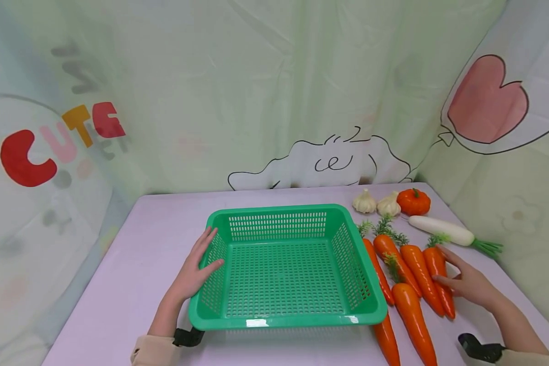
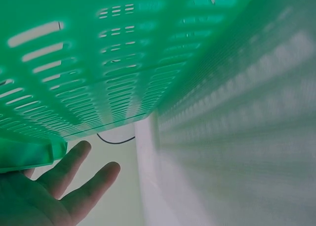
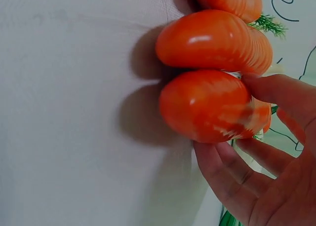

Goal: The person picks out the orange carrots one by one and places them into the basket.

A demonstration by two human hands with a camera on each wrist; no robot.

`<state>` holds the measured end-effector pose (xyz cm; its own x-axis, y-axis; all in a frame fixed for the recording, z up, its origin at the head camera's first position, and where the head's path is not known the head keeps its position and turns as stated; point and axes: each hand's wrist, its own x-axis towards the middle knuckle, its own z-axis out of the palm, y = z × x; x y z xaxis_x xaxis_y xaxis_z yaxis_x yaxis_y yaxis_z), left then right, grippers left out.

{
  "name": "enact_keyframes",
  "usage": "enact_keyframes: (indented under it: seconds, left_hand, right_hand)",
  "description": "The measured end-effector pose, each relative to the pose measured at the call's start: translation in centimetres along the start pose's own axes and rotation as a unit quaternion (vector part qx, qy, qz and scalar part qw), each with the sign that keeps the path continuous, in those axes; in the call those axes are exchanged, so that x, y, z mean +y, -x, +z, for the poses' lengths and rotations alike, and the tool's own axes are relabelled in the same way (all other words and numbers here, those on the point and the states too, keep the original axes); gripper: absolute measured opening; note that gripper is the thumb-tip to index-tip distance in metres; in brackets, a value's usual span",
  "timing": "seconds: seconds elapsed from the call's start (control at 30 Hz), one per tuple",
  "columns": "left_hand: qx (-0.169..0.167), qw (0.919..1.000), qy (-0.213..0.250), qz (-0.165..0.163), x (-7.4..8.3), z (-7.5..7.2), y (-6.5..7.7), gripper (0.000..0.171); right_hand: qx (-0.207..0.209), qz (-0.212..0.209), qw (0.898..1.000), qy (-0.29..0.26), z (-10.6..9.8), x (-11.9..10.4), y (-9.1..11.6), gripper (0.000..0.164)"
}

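An empty green plastic basket [image 1: 281,277] with slotted walls stands mid-table. My left hand [image 1: 200,267] rests on its left rim with fingers spread and the thumb over the edge; in the left wrist view, extended fingers [image 2: 89,191] show below the rim. To the right of the basket, several orange carrots [image 1: 421,279] with green tops lie side by side. My right hand [image 1: 473,282] holds the rightmost carrot [image 1: 439,284], thumb on one side and fingers on the other. In the right wrist view that carrot [image 3: 205,107] appears end-on, touching its neighbour [image 3: 212,40].
Behind the carrots lie two garlic bulbs [image 1: 365,202], a small orange pumpkin [image 1: 414,202] and a white radish [image 1: 441,230] with green leaves. A printed curtain [image 1: 265,101] hangs behind the pale table [image 1: 155,229]. Two carrots lie partly beneath the basket's right rim.
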<state>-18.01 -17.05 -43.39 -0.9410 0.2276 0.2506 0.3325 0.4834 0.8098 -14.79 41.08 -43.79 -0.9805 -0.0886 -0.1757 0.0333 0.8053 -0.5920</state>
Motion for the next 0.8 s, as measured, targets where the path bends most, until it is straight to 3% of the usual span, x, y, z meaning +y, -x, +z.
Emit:
enact_keyframes:
  seconds: [0.4, 0.8]
  left_hand:
    - [0.004, 1.0, 0.004, 0.001, 0.1, -0.1, 0.1, 0.068]
    - [0.008, 0.9999, 0.01, 0.002, 0.1, 0.0, 0.1, 0.069]
  right_hand:
    - [0.008, 0.006, 0.999, -0.047, 0.1, 0.2, 0.1, 0.079]
    - [0.015, 0.006, 0.999, -0.049, -0.9, -0.9, 0.6, 0.076]
